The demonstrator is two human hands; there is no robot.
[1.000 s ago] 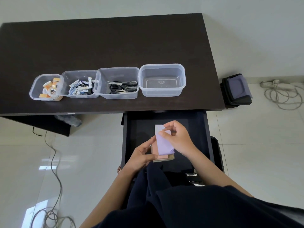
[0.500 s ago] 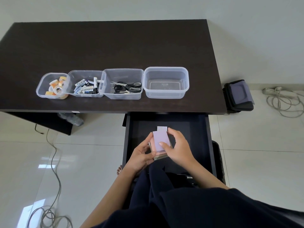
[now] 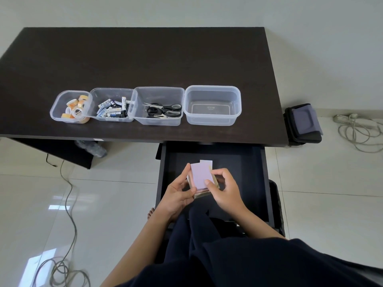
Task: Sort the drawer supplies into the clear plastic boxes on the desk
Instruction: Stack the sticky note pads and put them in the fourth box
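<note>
I see both hands curled on the notes (image 3: 202, 176) — left hand (image 3: 176, 194) cradling its side, right hand (image 3: 224, 191) pinching beside it.

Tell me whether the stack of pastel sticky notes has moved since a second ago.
No real move: the stack of pastel sticky notes, held by both hands, stays over the middle of the open dark drawer; only the camera shifted.

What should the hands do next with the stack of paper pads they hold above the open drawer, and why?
Probably lift the stack of paper pads forward and set it into the empty box at the right end of the row. Both the left hand and the right hand already grip it over the drawer, and the other three boxes hold tape rolls, batteries and scissors.
</note>
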